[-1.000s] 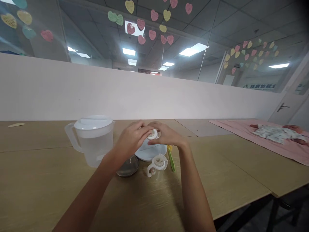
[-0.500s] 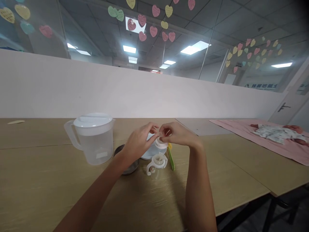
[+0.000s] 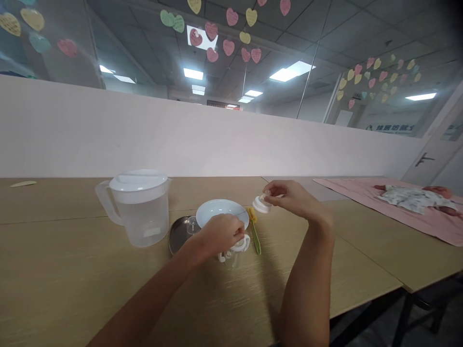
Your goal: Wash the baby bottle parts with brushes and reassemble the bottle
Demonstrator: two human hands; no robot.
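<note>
My right hand [image 3: 291, 196] pinches a clear baby bottle nipple set in a white collar [image 3: 262, 204], held above the table to the right of the white bowl [image 3: 213, 206]. Below and to the left stands a clear baby bottle [image 3: 233, 261] with white side handles. My left hand [image 3: 227, 231] is closed over the bottle's top, fingers curled at its rim. Whether those fingers grip the bottle or something small is hidden. Just right of the bottle lies a green-handled brush [image 3: 256, 237] with a yellow head.
A lidded plastic pitcher [image 3: 144, 212] of clear liquid stands at left. Beside it, a round metal tray [image 3: 176, 235] has a small clear cap [image 3: 192, 225] on it. Far right, a clothed doll [image 3: 408, 198] lies on a pink cloth [image 3: 356, 195]. A white wall [image 3: 217, 144] runs behind.
My hands have parted. The right moved right with the nipple and collar; the left came down toward the bottle. The bowl and small cap are now more exposed.
</note>
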